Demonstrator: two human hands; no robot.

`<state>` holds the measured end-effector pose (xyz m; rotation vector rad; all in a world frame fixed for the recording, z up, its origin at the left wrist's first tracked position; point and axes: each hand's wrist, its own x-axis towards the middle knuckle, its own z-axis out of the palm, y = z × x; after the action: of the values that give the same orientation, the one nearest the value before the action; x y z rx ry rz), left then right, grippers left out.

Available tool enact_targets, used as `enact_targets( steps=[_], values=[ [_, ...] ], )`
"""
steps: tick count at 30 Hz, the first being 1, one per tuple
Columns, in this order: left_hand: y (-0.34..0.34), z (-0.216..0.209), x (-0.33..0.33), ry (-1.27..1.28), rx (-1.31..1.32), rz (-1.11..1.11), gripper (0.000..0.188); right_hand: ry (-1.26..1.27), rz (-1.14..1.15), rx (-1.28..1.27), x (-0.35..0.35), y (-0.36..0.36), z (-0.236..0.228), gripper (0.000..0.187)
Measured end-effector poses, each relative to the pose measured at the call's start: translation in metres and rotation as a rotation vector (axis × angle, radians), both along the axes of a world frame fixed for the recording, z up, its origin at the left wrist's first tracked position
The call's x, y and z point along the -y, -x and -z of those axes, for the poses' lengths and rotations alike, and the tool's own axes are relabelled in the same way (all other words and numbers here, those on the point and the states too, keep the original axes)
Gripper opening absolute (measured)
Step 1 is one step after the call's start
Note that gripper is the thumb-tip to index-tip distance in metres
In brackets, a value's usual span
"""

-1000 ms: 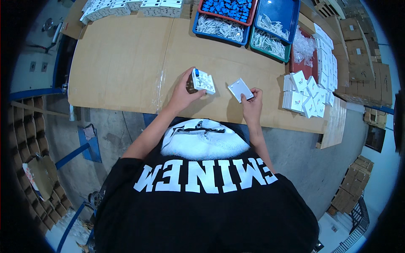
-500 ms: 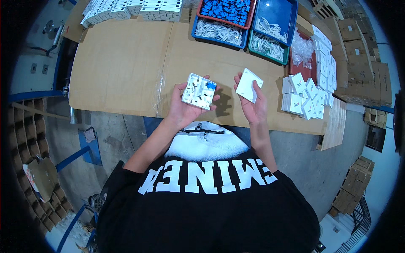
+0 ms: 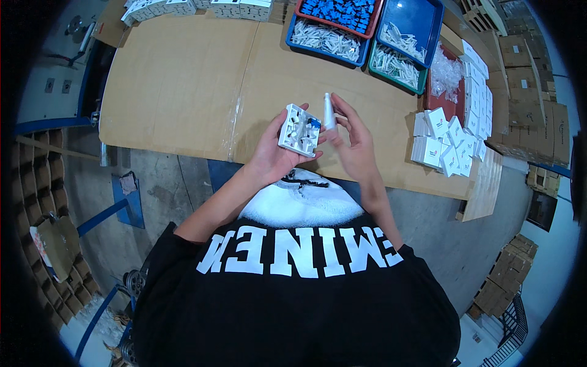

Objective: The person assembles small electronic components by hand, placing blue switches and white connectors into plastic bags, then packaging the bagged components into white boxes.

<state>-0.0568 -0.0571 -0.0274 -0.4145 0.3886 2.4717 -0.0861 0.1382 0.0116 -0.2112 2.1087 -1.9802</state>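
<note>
My left hand (image 3: 272,148) is wrapped round a shallow white square box (image 3: 299,129), tilted up from below. Small black and metallic parts sit in its moulded compartments, with a blue piece (image 3: 314,123) near the upper right corner. Just to the right, my right hand (image 3: 354,139) grips a flat white square cover (image 3: 329,112) between thumb and fingers. That cover is turned nearly edge-on and slightly blurred, standing close beside the box but apart from it. Both hands are above the near edge of the cardboard-covered table (image 3: 183,92).
At the back, a red tray (image 3: 298,11) of blue pieces sits over a blue tray (image 3: 293,46) of white parts. Beside them are another blue tray (image 3: 422,18) and a green one (image 3: 391,81). White boxes (image 3: 449,137) are piled at right; more white boxes (image 3: 241,8) line the back.
My right hand has swung the cover leftward toward the box, turning it from face-up to nearly edge-on. The box has shifted slightly right and tilted. The view has shifted a little.
</note>
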Motion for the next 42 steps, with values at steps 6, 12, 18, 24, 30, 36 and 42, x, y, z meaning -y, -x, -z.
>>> enact_targets(
  steps=[6,12,18,24,30,36,42],
  values=[
    [0.001,-0.010,-0.002,0.180,0.091,-0.062,0.052,-0.418,-0.112,-0.653,0.020,-0.004,0.007,0.067],
    [0.000,-0.015,-0.006,0.284,0.073,-0.100,0.049,-0.396,-0.149,-0.709,0.023,0.000,0.019,0.070],
    [0.003,-0.003,-0.009,0.337,-0.009,-0.079,0.055,-0.400,-0.159,-0.718,0.026,0.000,0.023,0.070],
    [0.003,-0.002,-0.010,0.331,-0.083,-0.067,0.060,-0.392,-0.154,-0.706,0.026,0.000,0.024,0.070],
    [0.003,-0.005,-0.011,0.339,-0.081,-0.039,0.062,-0.408,-0.155,-0.714,0.026,0.000,0.027,0.071],
    [0.000,-0.005,-0.013,0.376,-0.098,-0.062,0.062,-0.405,-0.166,-0.729,0.025,-0.001,0.028,0.070],
    [0.000,-0.011,-0.013,0.442,-0.146,-0.092,0.061,-0.393,-0.183,-0.734,0.025,-0.002,0.028,0.072]
  ],
)
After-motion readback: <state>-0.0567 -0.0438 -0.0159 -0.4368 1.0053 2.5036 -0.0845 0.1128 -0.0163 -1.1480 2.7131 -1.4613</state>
